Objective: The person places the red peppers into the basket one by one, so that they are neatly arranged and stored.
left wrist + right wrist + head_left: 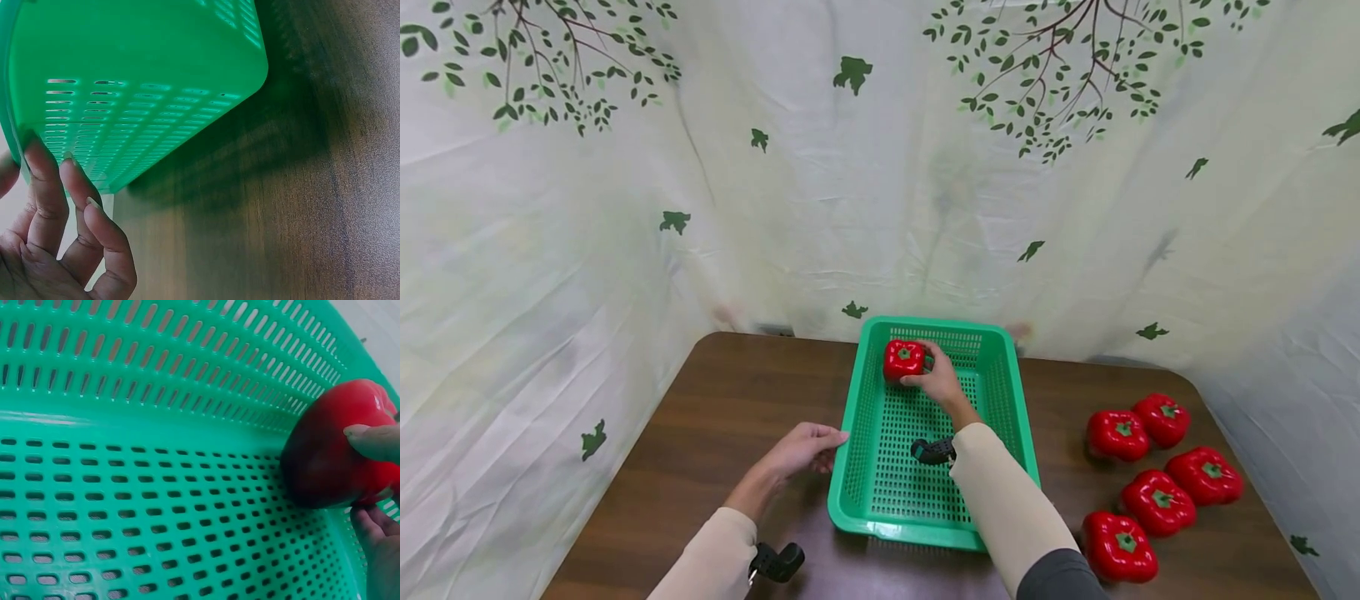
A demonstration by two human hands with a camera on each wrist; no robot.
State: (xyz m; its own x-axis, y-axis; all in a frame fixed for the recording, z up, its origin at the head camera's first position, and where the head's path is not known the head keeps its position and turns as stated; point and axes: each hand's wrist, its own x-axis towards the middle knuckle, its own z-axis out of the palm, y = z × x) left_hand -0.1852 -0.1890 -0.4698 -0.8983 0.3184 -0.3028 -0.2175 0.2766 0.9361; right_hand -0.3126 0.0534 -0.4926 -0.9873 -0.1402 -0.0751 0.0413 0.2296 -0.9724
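A green plastic basket (925,533) with slotted walls stands on the table. Inside its far left corner, my right hand (938,379) holds a red bell pepper (902,360), thumb on one side and fingers on the other. In the right wrist view the pepper (331,447) is close over the slotted floor, near the wall. My left hand (805,450) pinches the basket's left rim between thumb and index finger. From the left wrist view, the other fingers (112,240) of that hand curl loosely beside the basket's outer wall (144,56).
Several red bell peppers (1159,502) sit on the brown wooden table (760,375) to the right of the basket. A white curtain (820,208) with a leaf print hangs behind the table and along its sides.
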